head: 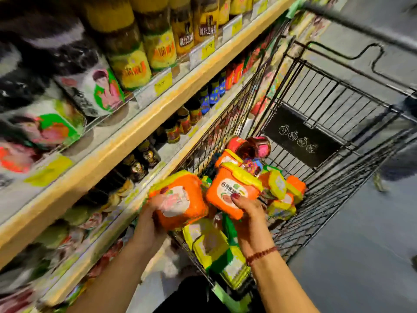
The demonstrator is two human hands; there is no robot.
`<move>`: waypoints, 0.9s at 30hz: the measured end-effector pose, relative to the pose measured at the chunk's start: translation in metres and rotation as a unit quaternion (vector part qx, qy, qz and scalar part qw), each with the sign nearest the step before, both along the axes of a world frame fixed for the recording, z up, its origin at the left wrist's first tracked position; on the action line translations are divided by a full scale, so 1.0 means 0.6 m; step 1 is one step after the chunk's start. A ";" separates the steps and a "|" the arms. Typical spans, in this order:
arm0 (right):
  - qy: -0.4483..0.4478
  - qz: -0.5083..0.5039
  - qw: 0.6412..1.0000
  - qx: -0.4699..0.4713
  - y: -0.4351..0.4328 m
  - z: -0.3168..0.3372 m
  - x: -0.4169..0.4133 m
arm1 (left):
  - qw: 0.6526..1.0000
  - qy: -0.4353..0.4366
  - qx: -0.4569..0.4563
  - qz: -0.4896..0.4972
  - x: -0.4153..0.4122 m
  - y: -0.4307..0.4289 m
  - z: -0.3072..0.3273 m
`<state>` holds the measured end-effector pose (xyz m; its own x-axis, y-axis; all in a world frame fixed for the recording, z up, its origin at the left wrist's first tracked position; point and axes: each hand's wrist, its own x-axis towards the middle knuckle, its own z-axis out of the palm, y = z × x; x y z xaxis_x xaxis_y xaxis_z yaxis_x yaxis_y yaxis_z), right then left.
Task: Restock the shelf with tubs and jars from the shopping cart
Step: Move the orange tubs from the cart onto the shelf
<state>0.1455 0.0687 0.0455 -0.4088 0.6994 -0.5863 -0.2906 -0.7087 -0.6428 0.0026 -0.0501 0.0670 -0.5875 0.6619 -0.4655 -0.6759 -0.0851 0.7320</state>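
Forearms entered from the bottom edge, both hands loaded. Left hand [155, 213] grasped the left tub [180, 199], orange with a yellow lid, fingers curled round its lower side. That tub was tilted and motion-blurred, sitting over the shelf-side rim of the shopping cart [338, 96], near the lower shelf edge [144, 195].

Right hand [248, 213] grasped the right tub [232, 188], same orange body and yellow lid, thumb pressed on its white label, fingers hidden behind it. The tub was held above the heap in the cart, just beside the left tub; contact between them unclear. Beaded bracelet [261, 255] on the right wrist.

Inside the cart: more orange tubs [282, 193] piled to the right of the held one, yellow-lidded tubs [209, 245] lying below the hands, and a red-filled jar [259, 145] on its side at the far end of the heap.

Upper shelf [135, 132] carried tall jars with yellow labels [128, 53] and yellow price tags [162, 83] along its front. Lower shelf held small dark jars [180, 127] and blue-labelled bottles [214, 93]. Left side of the view was too blurred to read.
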 end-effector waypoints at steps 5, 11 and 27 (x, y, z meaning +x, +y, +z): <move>0.013 0.043 0.999 0.024 -0.022 0.026 0.003 | 0.998 -0.015 -0.005 0.060 0.003 -0.037 0.013; 0.018 0.156 0.984 0.080 -0.030 0.051 0.035 | 0.987 0.009 -0.040 0.154 0.057 -0.086 0.038; 0.063 0.497 0.862 0.076 -0.170 0.114 0.036 | 0.874 0.083 -0.061 0.474 0.314 -0.332 0.092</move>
